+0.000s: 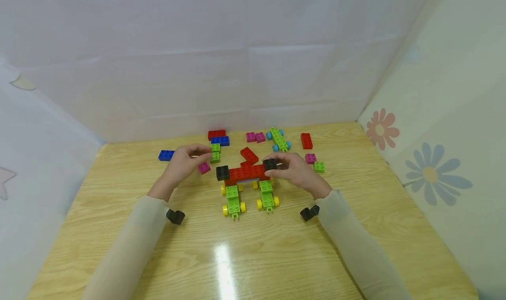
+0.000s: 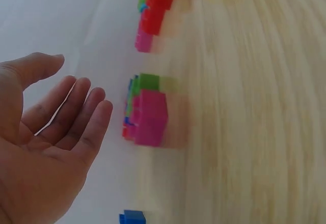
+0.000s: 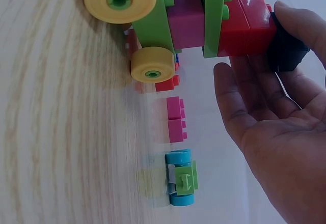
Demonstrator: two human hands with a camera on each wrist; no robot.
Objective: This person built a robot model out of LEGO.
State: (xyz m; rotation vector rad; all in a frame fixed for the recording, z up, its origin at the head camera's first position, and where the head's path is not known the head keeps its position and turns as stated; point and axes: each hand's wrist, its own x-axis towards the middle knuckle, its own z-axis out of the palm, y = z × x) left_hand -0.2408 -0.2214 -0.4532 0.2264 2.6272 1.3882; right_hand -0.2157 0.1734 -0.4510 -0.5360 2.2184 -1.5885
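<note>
A build of red bricks (image 1: pixel 248 172) spans two green wheeled bases, the left base (image 1: pixel 233 203) and the right base (image 1: pixel 267 199), both with yellow wheels. On its left end sits a black brick (image 1: pixel 222 172). At the right end my right hand (image 1: pixel 294 170) pinches another black brick (image 3: pixel 286 46) between thumb and fingers, against the red bricks. My left hand (image 1: pixel 182 164) holds nothing; its fingers are loosely extended in the left wrist view. Nearest to it are a pink brick (image 2: pixel 153 118) and green bricks (image 1: pixel 215 153), apart from the fingers in the left wrist view.
Behind the build lie a loose red brick (image 1: pixel 249 155), pink bricks (image 1: pixel 255 137) and a green base with blue wheels (image 1: pixel 278 139). Blue bricks (image 1: pixel 220 140) stand at the back left. On the right are a red brick (image 1: pixel 306 141) and a green brick (image 1: pixel 319 167). White walls enclose the table.
</note>
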